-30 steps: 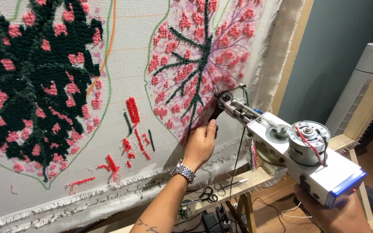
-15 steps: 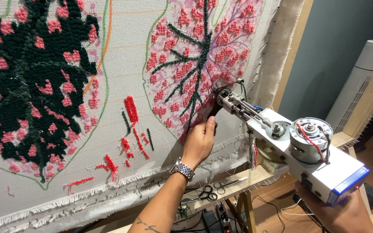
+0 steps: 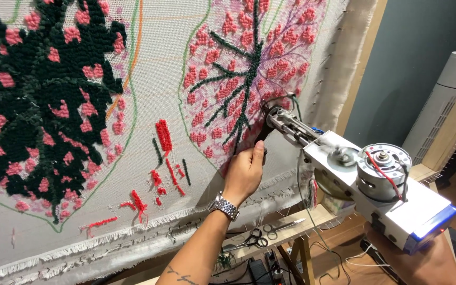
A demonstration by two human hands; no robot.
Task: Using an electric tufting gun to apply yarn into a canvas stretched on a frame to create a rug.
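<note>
White-bodied and blue-edged at the rear, the tufting gun [image 3: 365,184] is held nose-first against the stretched backing cloth [image 3: 159,79], so its needle end [image 3: 270,113] meets the fabric at the lower part of the pink leaf motif [image 3: 249,68]. The gun sits at the right of the view, angled up and left toward the cloth, with its exposed motor [image 3: 382,170] facing the camera.

The left hand [image 3: 245,171] grips the dark front handle [image 3: 264,132] just behind the needle end; the fingers are closed round it, the thumb pointing up along it, which steadies the nose against the fabric. A metal wristwatch [image 3: 224,206] sits on that wrist. The right hand [image 3: 434,261] supports the rear of the gun from below at the frame's lower right corner; its fingers are hidden under the housing, so how tightly they close cannot be told.

Yarn strands [image 3: 307,195] hang beneath the gun body. Left of the pink motif lies a dark green and pink leaf motif [image 3: 38,105], with loose red test stitches [image 3: 163,137] between the two. A wooden frame [image 3: 362,58] carries the cloth. Scissors [image 3: 254,240] rest on the wooden ledge [image 3: 317,216] below. A white tower fan [image 3: 442,111] stands at the right.
</note>
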